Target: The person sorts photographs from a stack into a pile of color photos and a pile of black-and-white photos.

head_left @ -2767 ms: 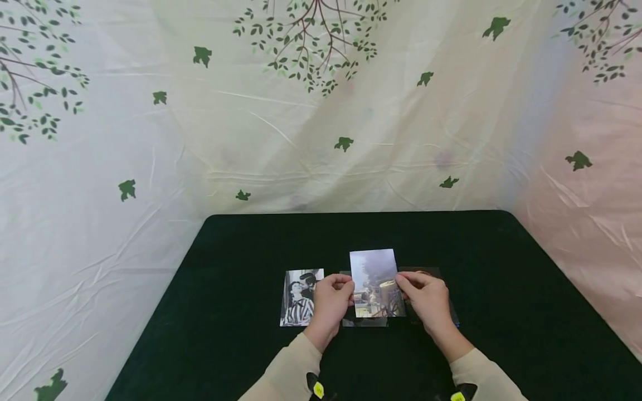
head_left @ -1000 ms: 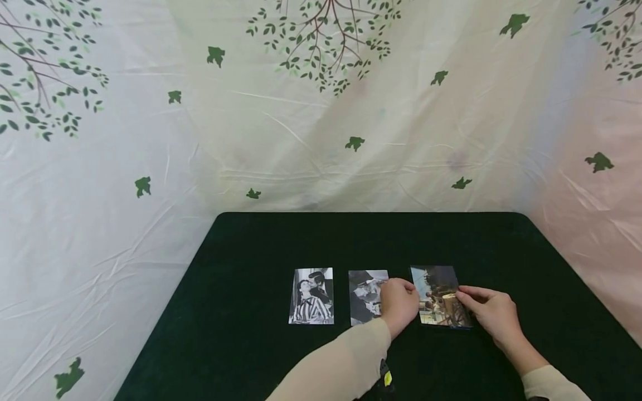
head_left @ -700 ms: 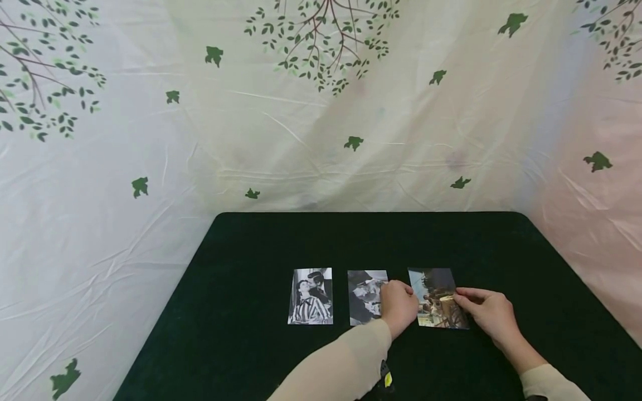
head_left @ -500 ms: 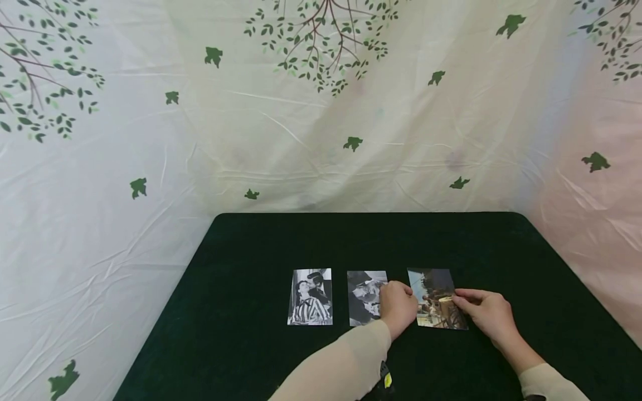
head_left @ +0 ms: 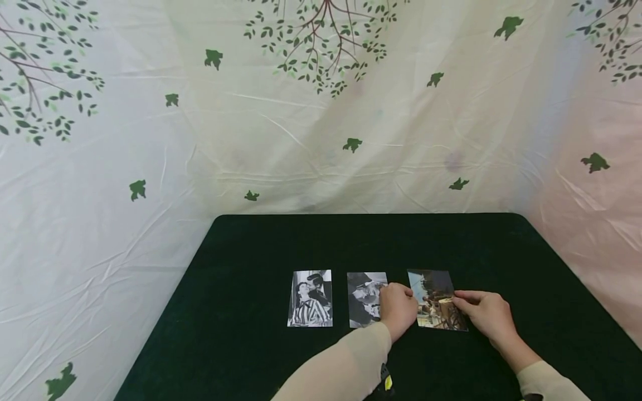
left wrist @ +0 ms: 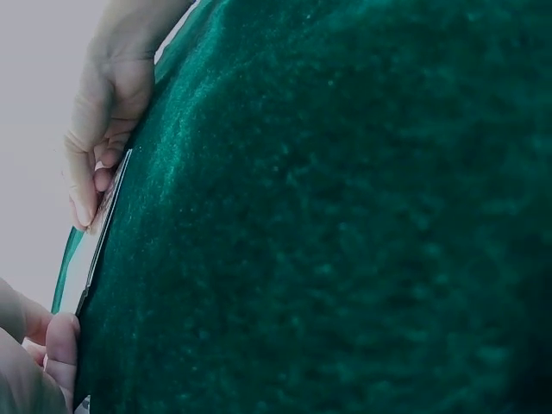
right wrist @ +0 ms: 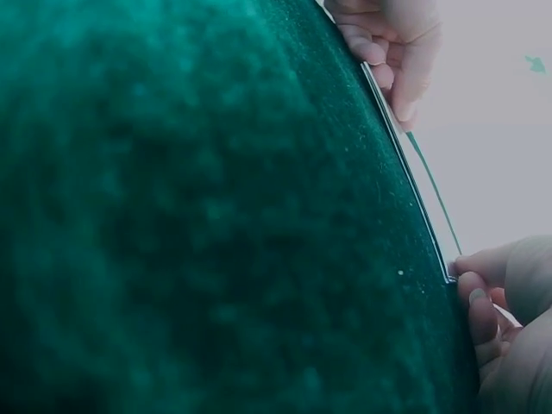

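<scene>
A colour photo (head_left: 437,298) lies at the right end of a row on the dark green table, tilted slightly. My right hand (head_left: 489,317) pinches its right edge between thumb and fingers. At its left edge is my left hand (head_left: 398,309), fingers curled and tips right at the rim. That hand partly covers a black-and-white photo (head_left: 362,298) in the middle of the row. Another black-and-white photo (head_left: 310,301), with a striped garment in it, lies at the left end. In the right wrist view the colour photo's edge (right wrist: 407,168) shows as a double line close to the cloth.
Dark green cloth (head_left: 251,245) covers the table, which has rounded far corners. Behind and beside it hangs a pale fabric backdrop (head_left: 301,156) printed with leaves and branches. My left sleeve (head_left: 341,362) crosses the front of the table.
Earlier both hands held the colour photo raised over the middle of the row. It has since come down on the right end, and lately shifted slightly left and nearer me.
</scene>
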Motion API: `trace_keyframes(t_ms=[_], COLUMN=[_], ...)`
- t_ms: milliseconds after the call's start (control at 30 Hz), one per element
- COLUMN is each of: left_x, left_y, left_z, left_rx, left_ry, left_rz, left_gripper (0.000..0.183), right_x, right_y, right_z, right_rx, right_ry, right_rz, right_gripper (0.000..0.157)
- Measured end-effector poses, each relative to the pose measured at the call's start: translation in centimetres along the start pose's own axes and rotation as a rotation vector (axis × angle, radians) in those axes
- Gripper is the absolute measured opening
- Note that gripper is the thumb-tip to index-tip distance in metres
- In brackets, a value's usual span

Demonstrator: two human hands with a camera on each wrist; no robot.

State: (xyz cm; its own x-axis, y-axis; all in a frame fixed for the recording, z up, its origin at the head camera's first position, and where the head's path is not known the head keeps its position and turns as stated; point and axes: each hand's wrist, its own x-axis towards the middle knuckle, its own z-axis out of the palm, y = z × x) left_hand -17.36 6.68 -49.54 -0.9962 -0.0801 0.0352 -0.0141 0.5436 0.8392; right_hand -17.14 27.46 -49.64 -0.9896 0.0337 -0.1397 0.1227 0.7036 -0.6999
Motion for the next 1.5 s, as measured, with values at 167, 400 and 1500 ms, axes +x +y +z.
trace_keyframes(t_ms=[167,400,1500], left_x=[0.0,-0.2,-0.8], left_y=[-0.1,-0.2,-1.3], left_z=[0.1,0.3,-8.1], left_rx=[0.026,0.024,-0.081], left_ry=[0.011,0.017,-0.033], left_rz=[0.015,0.027,0.064], left_gripper=[0.011,0.011,0.019], right_x=[0.0,0.0,-0.4], right_y=[-0.1,-0.1,-1.2], right_z=[0.2,0.2,-0.9], right_rx=[-0.010,0.006,0.093], right_ry=[0.037,0.041,0.051], right_rz=[-0.026,-0.012,-0.064], right_gripper=[0.041,0.039,0.049])
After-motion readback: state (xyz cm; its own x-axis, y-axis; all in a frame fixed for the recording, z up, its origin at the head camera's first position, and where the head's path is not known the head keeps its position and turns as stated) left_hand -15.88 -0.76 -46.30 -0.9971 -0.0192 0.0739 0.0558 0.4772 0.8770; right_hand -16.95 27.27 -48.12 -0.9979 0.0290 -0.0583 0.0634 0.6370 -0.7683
